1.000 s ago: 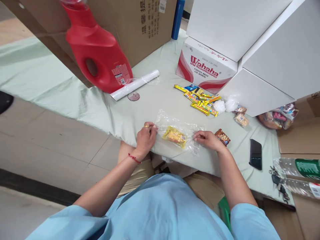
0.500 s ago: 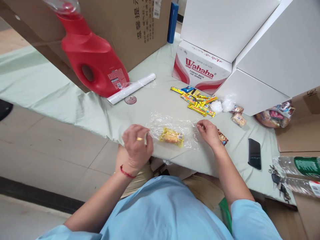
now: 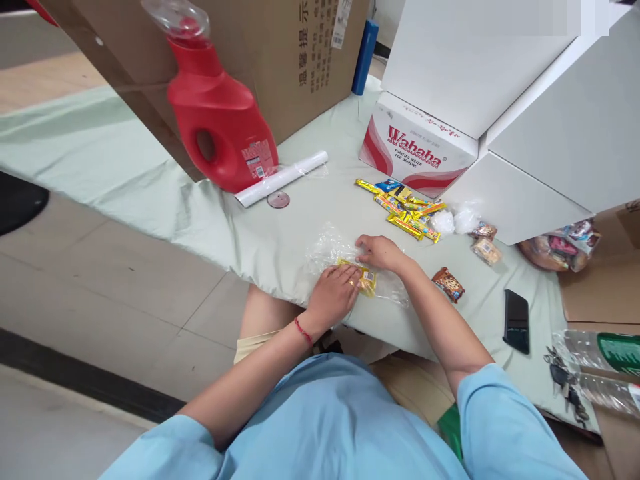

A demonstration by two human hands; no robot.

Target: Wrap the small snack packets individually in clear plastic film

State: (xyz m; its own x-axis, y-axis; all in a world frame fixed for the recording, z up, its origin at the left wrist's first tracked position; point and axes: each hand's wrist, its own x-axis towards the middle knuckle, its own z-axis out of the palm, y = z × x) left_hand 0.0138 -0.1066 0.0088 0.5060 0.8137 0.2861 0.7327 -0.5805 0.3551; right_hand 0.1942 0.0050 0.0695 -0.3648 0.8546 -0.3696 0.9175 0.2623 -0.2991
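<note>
A yellow-wrapped snack packet [image 3: 369,283] lies on a sheet of clear plastic film [image 3: 325,248] near the table's front edge. My left hand [image 3: 336,291] rests flat on the packet's left part, fingers stretched out and covering much of it. Just behind the packet, my right hand [image 3: 381,252] has its fingers curled at the film, with thumb and forefinger pinching at it; the exact grip is hard to make out. To the right of my right forearm lies a brown snack packet [image 3: 449,285].
Behind are several yellow snack sticks [image 3: 407,210], crumpled plastic [image 3: 465,217] and a Wahaha carton [image 3: 415,150]. A white roll [image 3: 283,179], a round disc [image 3: 278,199] and a red jug [image 3: 225,127] stand left. A phone [image 3: 517,321], keys [image 3: 565,383] and bottles [image 3: 583,343] lie right.
My left hand has come down and right onto the yellow packet. My right hand has moved left, from the film's right side to behind the packet, uncovering the brown packet.
</note>
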